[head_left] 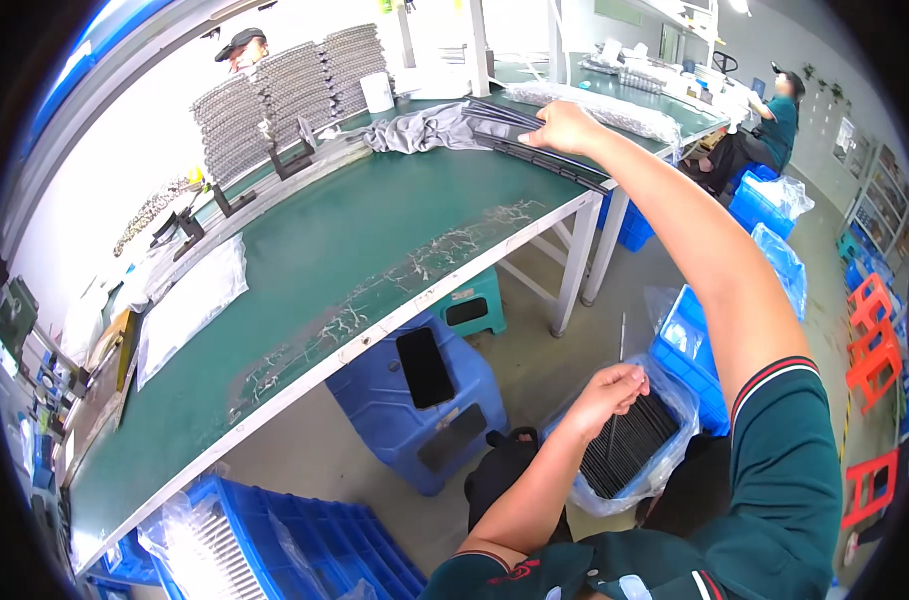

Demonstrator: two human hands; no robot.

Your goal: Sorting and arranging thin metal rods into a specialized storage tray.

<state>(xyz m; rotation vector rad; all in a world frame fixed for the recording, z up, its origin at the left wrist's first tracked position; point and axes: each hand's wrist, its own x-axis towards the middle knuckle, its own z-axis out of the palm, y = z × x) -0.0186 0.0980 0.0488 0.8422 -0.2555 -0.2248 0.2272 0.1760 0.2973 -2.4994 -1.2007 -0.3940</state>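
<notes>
My right hand (564, 130) reaches across to the far end of the green-topped table, its fingers closed on black strips (549, 160) lying there in a loose bundle. A crumpled grey cloth (424, 130) lies against the strips' left end. Close to my body, my left hand (614, 395) is closed in a pinch. A thin rod (623, 335) rises from its fingertips; its lower part is hidden by the fingers. Right below that hand stands a plastic-lined bin (682, 440) packed with rows of black strips (624, 450).
A blue stool (454, 385) bearing a black phone (424, 367) stands under the table's edge (374, 345). Blue crates (284, 540) sit at the lower left; another blue crate (689, 345) is at right. A seated person (779, 125) works at the far right.
</notes>
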